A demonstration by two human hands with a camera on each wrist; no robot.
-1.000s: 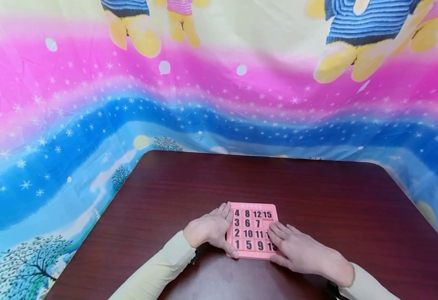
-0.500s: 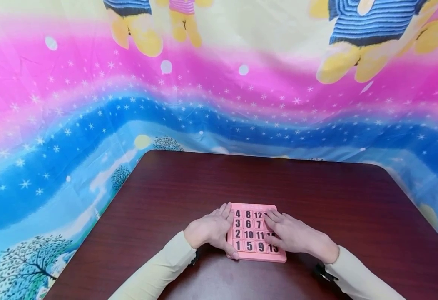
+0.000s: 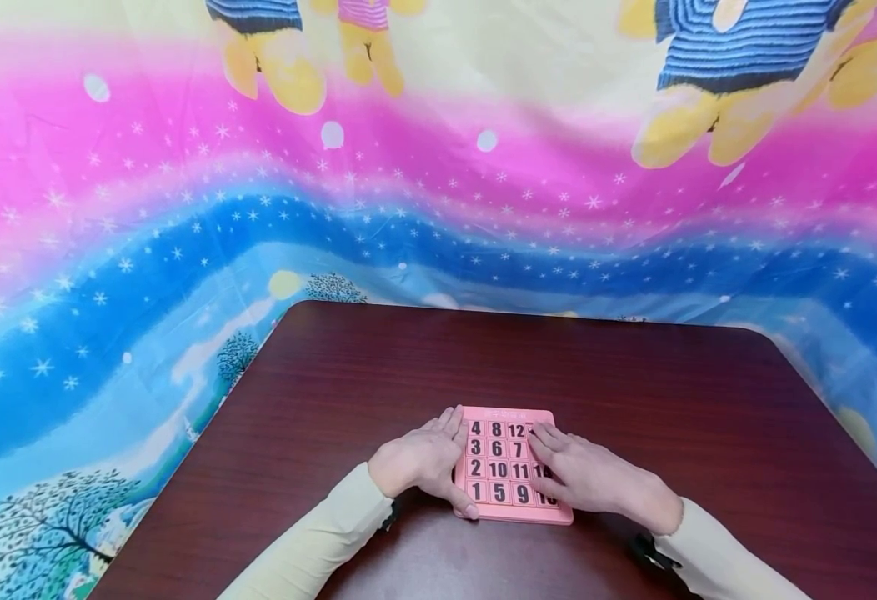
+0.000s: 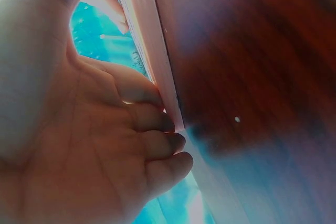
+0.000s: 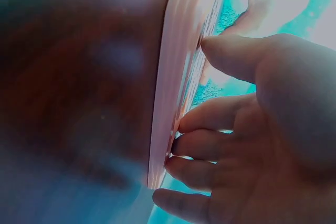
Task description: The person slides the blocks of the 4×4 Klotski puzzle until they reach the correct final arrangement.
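Observation:
A pink number slide puzzle [image 3: 509, 510] lies flat on the table, black numerals on its square tiles. My left hand [image 3: 425, 457] lies along its left edge, fingers extended toward the far corner and thumb at the near left corner. In the left wrist view, the fingertips [image 4: 173, 169] meet the puzzle's side. From the right, my right hand [image 3: 599, 475] reaches over the puzzle, its extended fingers touching the upper part of the right-hand column. Its thumb rests lower on that column. These fingers hide the top right tile and the spot below it, and partly cover the lower tiles there.
The dark brown wooden table [image 3: 378, 358] extends behind and to both sides of the puzzle. A colourful printed cloth [image 3: 438, 192] hangs beyond its far edge and around its sides.
My right hand has moved up the right column, away from me, and now covers the 15 tile and the gap that showed below it. My left hand has stayed in place.

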